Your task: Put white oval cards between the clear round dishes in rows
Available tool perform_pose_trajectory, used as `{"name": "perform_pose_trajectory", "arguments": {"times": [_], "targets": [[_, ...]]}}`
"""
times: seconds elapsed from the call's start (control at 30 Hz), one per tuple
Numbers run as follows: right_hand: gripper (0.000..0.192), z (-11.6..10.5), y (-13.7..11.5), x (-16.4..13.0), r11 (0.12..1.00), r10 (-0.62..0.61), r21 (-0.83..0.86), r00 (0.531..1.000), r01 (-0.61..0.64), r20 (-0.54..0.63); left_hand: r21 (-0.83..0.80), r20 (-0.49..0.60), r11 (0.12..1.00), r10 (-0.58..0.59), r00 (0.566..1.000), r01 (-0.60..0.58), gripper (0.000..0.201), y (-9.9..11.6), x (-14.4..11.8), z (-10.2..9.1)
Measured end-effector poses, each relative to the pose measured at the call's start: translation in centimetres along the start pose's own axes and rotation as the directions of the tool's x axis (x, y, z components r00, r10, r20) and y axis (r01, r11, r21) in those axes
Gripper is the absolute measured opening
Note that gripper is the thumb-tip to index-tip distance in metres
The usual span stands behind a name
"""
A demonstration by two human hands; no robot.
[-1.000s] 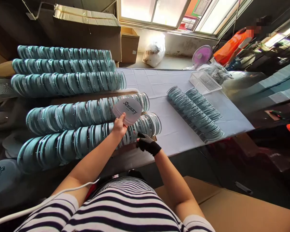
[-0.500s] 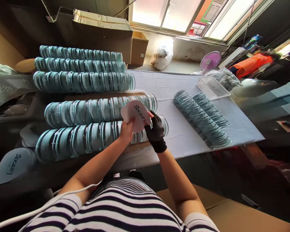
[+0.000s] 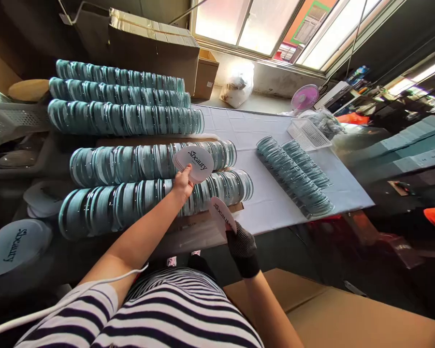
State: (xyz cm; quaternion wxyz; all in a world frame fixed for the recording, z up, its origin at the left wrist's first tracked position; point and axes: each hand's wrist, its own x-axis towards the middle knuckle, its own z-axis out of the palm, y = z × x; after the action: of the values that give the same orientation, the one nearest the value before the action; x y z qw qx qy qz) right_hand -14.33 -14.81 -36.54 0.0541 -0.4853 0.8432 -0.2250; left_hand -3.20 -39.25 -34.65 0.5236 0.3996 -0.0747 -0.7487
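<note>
My bare left hand grips a small stack of white rounded cards printed "beauty", with the thumb on top. The stack is held above two long rows of clear round lids or containers. My right hand, in a black glove, pinches a single printed card, tilted and apart from the stack, near the table's front edge. Several more cards of the same print lie at the far left.
Three more rows of clear round pieces lie behind. Two shorter rows rest on the white-covered table, near a white basket. A pink fan and cardboard boxes stand at the back; an opened-out carton is below right.
My right hand has drawn a card away from the stack, down toward me. My left hand keeps the remaining stack, shifted slightly left. The view has turned a little to the right.
</note>
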Motion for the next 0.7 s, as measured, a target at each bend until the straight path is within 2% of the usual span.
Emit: {"name": "perform_pose_trajectory", "arguments": {"times": [0.1,0.23,0.37,0.43,0.6,0.7], "targets": [[0.039,1.6,-2.4,0.5,0.989,-0.014,-0.147,0.997,0.025,0.079,-0.006,-0.002,1.000,-0.024,1.000,0.024,0.020,0.0,0.2,-0.2],[0.032,2.1,-5.5,4.0,0.968,-0.076,-0.223,0.979,0.118,0.187,0.005,0.000,0.999,-0.034,0.999,0.034,0.016,0.0,0.1,-0.2],[0.034,2.7,-6.0,5.8,0.963,0.055,-0.267,0.955,0.026,0.290,-0.016,0.013,1.000,-0.007,1.000,0.007,0.013,-0.2,0.1,-0.1],[0.033,3.3,-5.5,5.7,0.974,0.065,-0.228,0.961,-0.002,0.269,-0.030,0.022,1.000,0.000,1.000,0.000,0.013,-0.3,0.1,-0.2],[0.030,5.0,-4.7,5.3,0.985,-0.030,-0.166,0.994,0.048,0.109,-0.022,0.044,1.000,-0.002,0.999,0.003,0.010,-0.4,0.1,-0.4],[0.033,5.9,-5.4,6.4,0.969,-0.051,-0.230,0.981,0.094,0.189,-0.006,0.032,1.000,-0.002,0.999,0.003,0.011,-0.3,0.0,-0.4]]}}
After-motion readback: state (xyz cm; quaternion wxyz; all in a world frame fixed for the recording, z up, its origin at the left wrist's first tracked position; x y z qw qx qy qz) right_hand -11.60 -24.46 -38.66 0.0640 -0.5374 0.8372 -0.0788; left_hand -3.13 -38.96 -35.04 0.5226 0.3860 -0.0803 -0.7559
